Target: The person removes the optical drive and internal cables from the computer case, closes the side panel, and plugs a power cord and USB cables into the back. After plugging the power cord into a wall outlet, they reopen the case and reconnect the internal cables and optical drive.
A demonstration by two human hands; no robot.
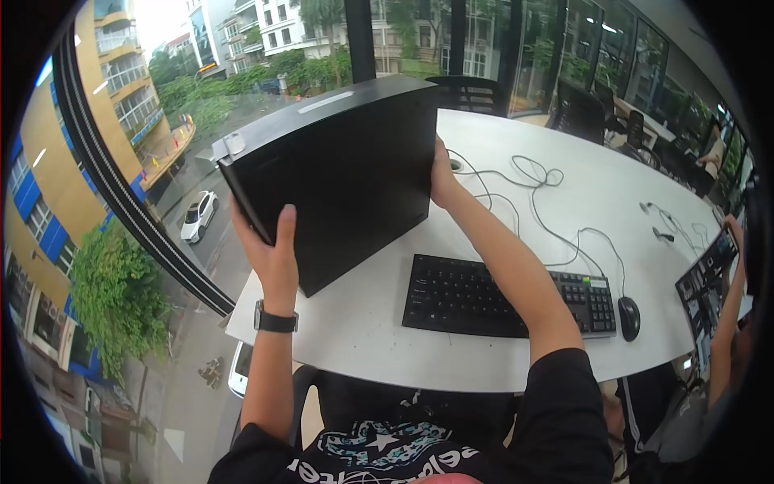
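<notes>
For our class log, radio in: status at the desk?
Left hand and right hand gripping opposite sides of black computer case. Case upright. Keyboard in front, under right forearm; cables loose beyond.

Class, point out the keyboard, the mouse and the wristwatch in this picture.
Keyboard (463,297): head view, on the keys of its left-hand half.
Mouse (630,321): head view, on the middle of its top shell.
Wristwatch (278,323): head view, on the dark strap.
</notes>
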